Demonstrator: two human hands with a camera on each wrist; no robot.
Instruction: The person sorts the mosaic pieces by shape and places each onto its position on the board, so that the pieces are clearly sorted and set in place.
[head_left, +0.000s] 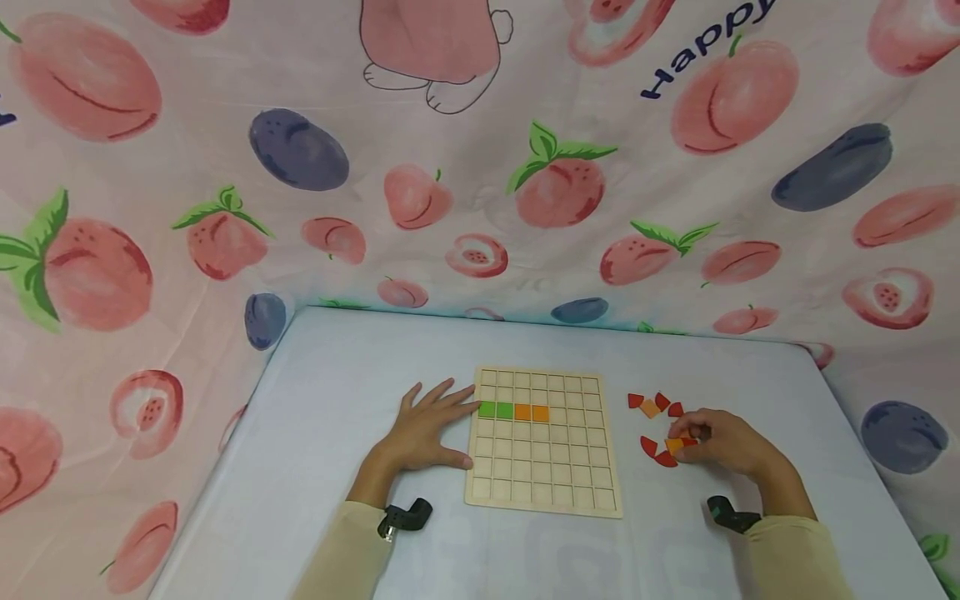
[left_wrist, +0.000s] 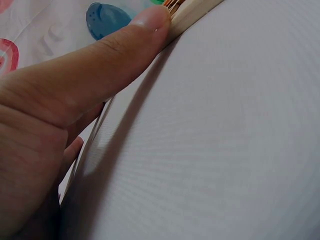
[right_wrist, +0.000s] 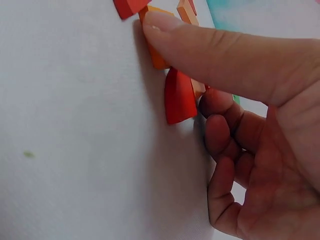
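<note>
A pale wooden grid board (head_left: 543,477) lies on the table. In one of its upper rows, two green squares (head_left: 496,410) and two orange squares (head_left: 531,413) sit side by side from the left edge. My left hand (head_left: 426,429) is spread flat by the board's left side, its thumb (left_wrist: 145,30) touching the edge. To the right of the board, my right hand (head_left: 731,442) pinches an orange piece (head_left: 674,445) at table level; its thumb covers part of it in the right wrist view. A red curved-edge piece (right_wrist: 180,97) lies against that orange piece.
Several red pieces (head_left: 648,447) lie around the orange one, and another group with a lighter orange piece (head_left: 649,408) is just behind. The white table (head_left: 375,350) meets a fruit-printed cloth (head_left: 480,183) at its back and sides.
</note>
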